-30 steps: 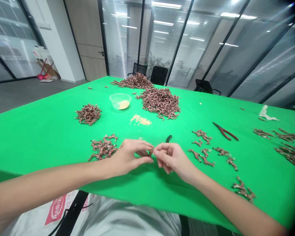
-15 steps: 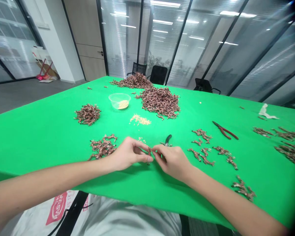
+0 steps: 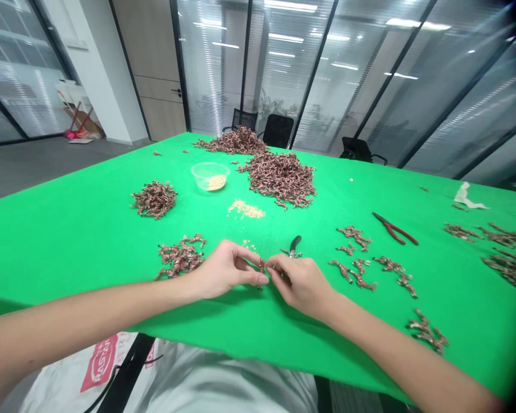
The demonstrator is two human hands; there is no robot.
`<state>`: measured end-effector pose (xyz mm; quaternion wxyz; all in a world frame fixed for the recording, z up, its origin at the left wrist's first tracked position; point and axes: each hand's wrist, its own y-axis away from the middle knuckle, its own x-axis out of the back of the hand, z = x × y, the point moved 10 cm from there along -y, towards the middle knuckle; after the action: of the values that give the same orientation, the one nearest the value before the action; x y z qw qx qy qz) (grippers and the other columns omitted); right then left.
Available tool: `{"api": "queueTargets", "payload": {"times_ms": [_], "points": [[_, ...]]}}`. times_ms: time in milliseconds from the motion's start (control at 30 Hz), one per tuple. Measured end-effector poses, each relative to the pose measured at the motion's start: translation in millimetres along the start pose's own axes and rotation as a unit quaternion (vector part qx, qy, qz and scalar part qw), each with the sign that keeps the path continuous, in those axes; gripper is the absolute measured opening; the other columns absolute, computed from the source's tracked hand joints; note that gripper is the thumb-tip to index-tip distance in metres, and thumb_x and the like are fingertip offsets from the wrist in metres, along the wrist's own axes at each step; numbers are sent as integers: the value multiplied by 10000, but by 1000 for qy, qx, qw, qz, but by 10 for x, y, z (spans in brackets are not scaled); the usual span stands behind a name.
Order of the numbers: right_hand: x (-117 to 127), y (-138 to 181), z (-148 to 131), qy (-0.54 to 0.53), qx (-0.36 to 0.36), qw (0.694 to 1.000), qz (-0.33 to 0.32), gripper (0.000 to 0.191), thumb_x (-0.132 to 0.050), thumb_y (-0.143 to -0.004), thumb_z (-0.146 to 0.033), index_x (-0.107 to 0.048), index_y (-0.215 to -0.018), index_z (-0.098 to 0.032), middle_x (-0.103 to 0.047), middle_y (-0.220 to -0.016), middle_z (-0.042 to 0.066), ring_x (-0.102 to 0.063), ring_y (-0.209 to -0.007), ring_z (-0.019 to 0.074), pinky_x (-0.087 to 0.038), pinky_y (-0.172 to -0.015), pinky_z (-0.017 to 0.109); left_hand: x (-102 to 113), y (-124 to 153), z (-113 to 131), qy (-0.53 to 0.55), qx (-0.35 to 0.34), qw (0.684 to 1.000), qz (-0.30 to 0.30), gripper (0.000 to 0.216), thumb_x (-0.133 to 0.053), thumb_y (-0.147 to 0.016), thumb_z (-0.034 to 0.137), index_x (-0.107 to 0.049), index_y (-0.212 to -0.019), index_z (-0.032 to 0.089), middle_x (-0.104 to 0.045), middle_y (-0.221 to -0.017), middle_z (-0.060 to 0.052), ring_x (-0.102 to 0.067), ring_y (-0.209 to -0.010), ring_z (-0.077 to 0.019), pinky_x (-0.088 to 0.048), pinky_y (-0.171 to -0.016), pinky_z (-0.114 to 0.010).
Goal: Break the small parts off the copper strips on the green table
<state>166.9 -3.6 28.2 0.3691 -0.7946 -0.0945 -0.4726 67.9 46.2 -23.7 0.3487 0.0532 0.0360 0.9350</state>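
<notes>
Between thumb and fingers, my left hand point(image 3: 234, 267) pinches a small copper-brown figurine point(image 3: 262, 266) just above the table. My right hand point(image 3: 303, 281) has its thumb and forefinger closed at the figurine's upper end; whether a tiny part is also between them is hidden. Right behind my right hand lies a small tool with a black handle point(image 3: 296, 244), partly covered. A loose heap of similar brown figurines point(image 3: 180, 257) sits beside my left wrist. Smaller groups of figurines point(image 3: 355, 272) lie to the right of my right hand.
Tiny cream pieces point(image 3: 247, 209) are scattered ahead, near a clear plastic bowl point(image 3: 210, 172) holding more. Large figurine piles point(image 3: 281, 178) stand farther back, another pile point(image 3: 153, 199) at left. Red-handled pliers point(image 3: 394, 228) and a crumpled white tissue point(image 3: 468, 196) lie on the green cloth point(image 3: 90, 229).
Almost nothing differs. Both hands keep their hold at the figurine, and the whole view has shifted very slightly.
</notes>
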Motion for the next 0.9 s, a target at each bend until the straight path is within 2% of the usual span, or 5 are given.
{"api": "queueTargets", "payload": {"times_ms": [200, 367, 533, 700, 900], "points": [[-19, -25, 42, -98, -68, 993, -25, 109, -490, -967, -173, -588, -919, -177, -625, -665, -2, -534, -539, 128, -363, -555, 253, -28, 71, 238, -71, -84, 994, 11, 345, -827, -723, 312, -778, -985, 92, -765, -963, -100, -693, -766, -179, -538, -646, -232], [-52, -29, 57, -191, -134, 971, -57, 134, -494, -973, -230, -581, -883, -180, -584, -614, -11, -486, -515, 125, -349, -523, 252, -77, 182, 511, -226, -194, 955, 14, 226, -781, -801, 294, -799, -972, 147, -769, -1018, -81, -698, -797, -163, -529, -668, -218], [-299, 89, 227, -428, -296, 846, -114, 228, -642, -902, -387, -580, -850, -174, -584, -574, -38, -429, -417, 82, -316, -419, 205, -117, 249, 602, -256, -274, 927, 7, 273, -745, -849, 270, -777, -1105, 179, -765, -1120, -98, -734, -956, -198, -569, -844, -261], [-401, 167, 207, -578, -356, 722, -137, 282, -747, -814, -382, -596, -774, -148, -599, -561, -38, -390, -363, 33, -215, -377, 173, -146, 329, 692, -252, -351, 902, 13, 283, -723, -866, 216, -762, -1142, 169, -748, -1175, -122, -744, -1019, -207, -591, -924, -280], [-415, 219, 113, -625, -373, 667, -159, 280, -794, -765, -345, -616, -760, -130, -602, -536, -32, -356, -332, 23, -146, -352, 192, -142, 412, 745, -243, -407, 880, 15, 237, -656, -908, 171, -773, -1113, 193, -719, -1222, -101, -743, -1043, -198, -614, -920, -261]]}}
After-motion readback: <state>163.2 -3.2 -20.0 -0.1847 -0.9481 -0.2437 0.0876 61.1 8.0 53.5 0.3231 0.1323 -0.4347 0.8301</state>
